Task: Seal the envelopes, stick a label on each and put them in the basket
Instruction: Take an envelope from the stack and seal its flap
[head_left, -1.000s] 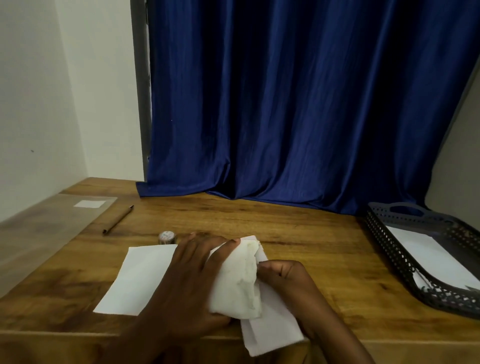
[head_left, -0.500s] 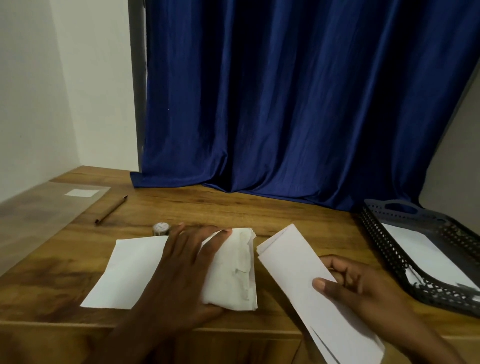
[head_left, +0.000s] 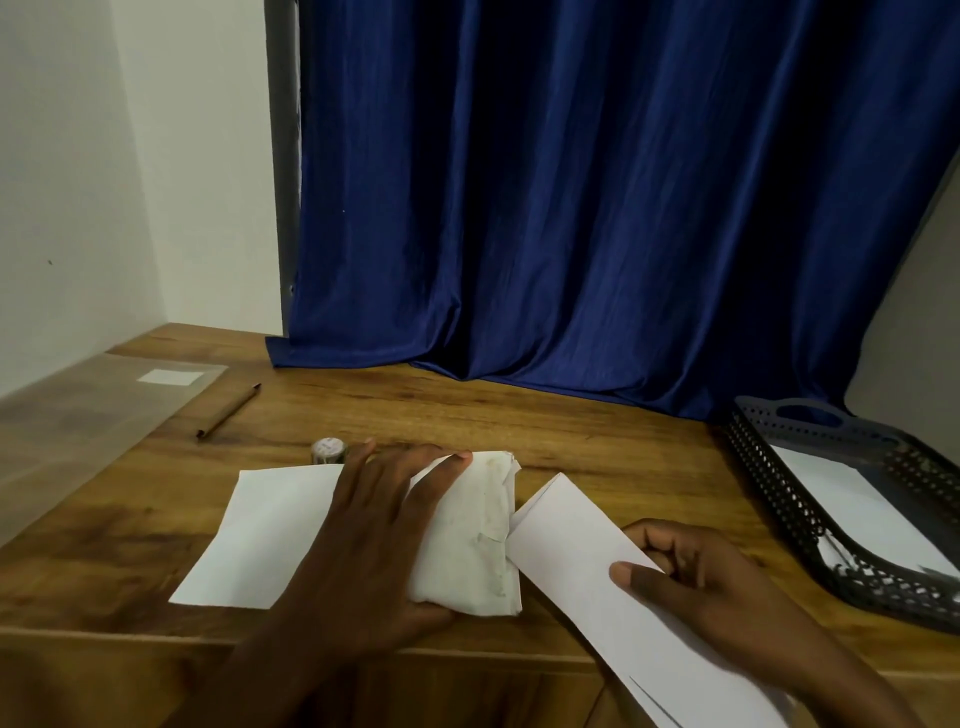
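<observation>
While the left hand lies flat, fingers straight, pressing down the stack of envelopes near the table edge, the right hand pinches one envelope between thumb and curled fingers, just right of the stack and jutting past the edge. Sealing probably comes next: lay it flat, fold the flap square and press along the crease. The basket waits well to the right, one envelope apparently already inside; a label lies far left.

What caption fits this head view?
Right hand holds one envelope; left hand rests on the envelope pile.
</observation>
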